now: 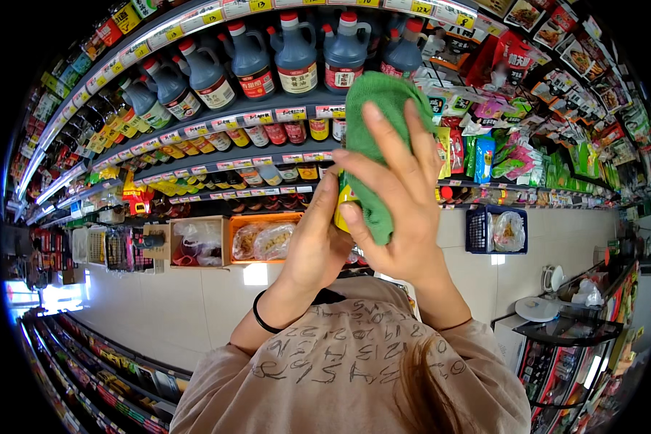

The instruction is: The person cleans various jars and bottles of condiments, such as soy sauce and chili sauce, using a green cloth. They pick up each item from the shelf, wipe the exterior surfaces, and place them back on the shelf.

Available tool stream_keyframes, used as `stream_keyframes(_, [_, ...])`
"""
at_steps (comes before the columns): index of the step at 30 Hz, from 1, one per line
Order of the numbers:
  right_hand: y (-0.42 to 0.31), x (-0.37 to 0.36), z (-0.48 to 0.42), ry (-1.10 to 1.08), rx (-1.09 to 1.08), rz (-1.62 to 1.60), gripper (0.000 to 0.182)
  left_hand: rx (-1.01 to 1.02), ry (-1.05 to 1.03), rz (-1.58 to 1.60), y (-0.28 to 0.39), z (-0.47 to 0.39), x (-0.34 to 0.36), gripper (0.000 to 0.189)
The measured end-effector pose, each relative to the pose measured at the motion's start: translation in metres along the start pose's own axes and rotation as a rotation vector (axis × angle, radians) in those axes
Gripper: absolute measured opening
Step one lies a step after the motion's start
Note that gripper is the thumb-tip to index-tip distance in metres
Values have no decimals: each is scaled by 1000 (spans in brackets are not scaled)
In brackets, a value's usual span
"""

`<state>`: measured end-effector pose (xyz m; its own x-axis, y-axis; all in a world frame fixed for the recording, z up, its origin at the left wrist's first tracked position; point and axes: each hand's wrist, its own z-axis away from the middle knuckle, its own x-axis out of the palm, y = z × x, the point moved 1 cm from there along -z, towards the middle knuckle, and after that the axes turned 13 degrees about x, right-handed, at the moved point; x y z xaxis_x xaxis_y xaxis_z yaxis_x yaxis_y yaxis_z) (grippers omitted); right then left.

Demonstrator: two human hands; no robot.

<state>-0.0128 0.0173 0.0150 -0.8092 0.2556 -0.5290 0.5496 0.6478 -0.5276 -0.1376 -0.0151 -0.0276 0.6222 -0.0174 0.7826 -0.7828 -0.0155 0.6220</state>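
My right hand [407, 217] spreads its fingers over a green cloth [369, 95] and presses it against a container with a yellow surface [345, 206]. Most of that container is hidden behind the cloth and fingers, so its kind cannot be told. From the left side, my left hand [314, 244] grips the same container, thumb pointing up along it. A black band circles my left wrist. Just beyond the cloth, dark plastic jugs with red caps [297, 54] line a shelf, their labels facing me.
Lower shelves [211, 168] hold several jars and bottles. Bagged goods [499, 116] hang at the right. On the floor side are an orange crate [238, 219], a cardboard box [226, 244] and a blue basket [476, 230]. A counter with a white scale [537, 309] stands lower right.
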Motion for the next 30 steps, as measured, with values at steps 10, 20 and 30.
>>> stream_keyframes(10, [15, 12, 48, 15, -119, -119, 47, 54, -22, 127, 8, -6, 3, 48])
stream_keyframes(20, [-3, 24, 58, 41, -235, 41, 34, -74, -18, 180, -6, -8, -16, 51])
stream_keyframes(30, [10, 19, 60, 181, -99, -64, 56, -33, 122, 208, -4, -10, 8, 62])
